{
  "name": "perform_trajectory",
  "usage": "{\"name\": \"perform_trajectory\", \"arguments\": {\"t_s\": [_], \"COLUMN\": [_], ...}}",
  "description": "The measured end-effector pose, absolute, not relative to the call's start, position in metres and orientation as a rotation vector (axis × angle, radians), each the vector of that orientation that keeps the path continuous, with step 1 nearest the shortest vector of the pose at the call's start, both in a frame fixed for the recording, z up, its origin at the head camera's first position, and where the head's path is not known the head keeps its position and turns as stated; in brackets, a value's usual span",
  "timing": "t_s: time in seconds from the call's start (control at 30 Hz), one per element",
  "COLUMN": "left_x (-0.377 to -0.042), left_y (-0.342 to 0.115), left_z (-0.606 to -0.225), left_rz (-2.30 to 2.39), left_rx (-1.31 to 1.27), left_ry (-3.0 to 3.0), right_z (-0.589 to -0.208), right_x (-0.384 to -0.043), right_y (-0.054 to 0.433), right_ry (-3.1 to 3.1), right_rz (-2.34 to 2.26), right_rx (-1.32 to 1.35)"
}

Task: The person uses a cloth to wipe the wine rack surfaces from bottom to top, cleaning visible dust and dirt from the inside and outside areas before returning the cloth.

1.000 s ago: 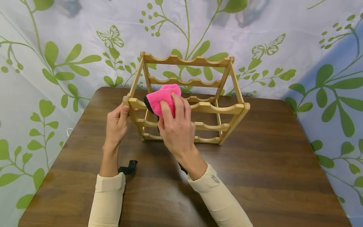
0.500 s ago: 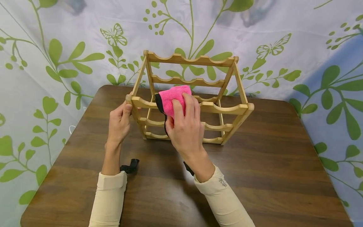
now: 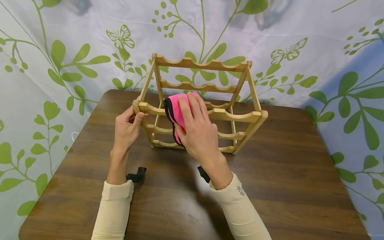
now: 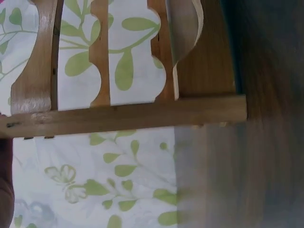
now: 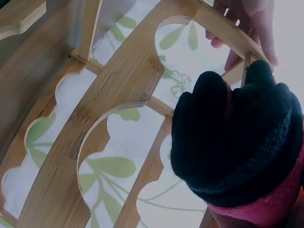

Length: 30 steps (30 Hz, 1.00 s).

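A light wooden wine rack with scalloped rails stands on the table. My left hand grips its front left upper corner, thumb bent in towards the rail. With my right hand I hold a fluffy pink cloth with black edging over the upper front rail, left of its middle. The fingers lie across the cloth, and its lower edge hangs down in front of the rack. In the right wrist view the cloth's dark side bunches next to the rail. The left wrist view shows the rack's side post close up.
The rack stands near the far edge of the brown wooden table. Behind it hangs a white curtain with green leaves and butterflies. A small black piece shows beside the left wrist, another by the right.
The pink cloth has moved slightly right along the rail, and the right hand has turned, its fingers lying flatter over it. My left thumb has shifted right at the corner. The rack stays put.
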<state>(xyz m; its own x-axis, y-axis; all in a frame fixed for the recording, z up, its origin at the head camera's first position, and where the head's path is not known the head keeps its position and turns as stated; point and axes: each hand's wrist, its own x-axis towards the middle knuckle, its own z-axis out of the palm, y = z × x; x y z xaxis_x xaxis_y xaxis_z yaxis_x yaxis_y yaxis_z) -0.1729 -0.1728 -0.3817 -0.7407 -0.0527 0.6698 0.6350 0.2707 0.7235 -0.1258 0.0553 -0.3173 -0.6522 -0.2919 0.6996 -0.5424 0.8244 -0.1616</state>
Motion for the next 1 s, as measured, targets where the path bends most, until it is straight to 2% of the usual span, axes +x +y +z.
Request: {"name": "perform_trajectory", "arguments": {"t_s": [1.0], "left_x": [-0.174], "left_y": [-0.173], "left_z": [-0.381], "left_rz": [-1.337], "left_rx": [-0.533], "left_ry": [-2.032], "right_z": [-0.331], "right_x": [-0.13], "right_y": [0.048], "right_ry": [-2.21], "right_rz": [0.529], "right_rx": [0.49]}}
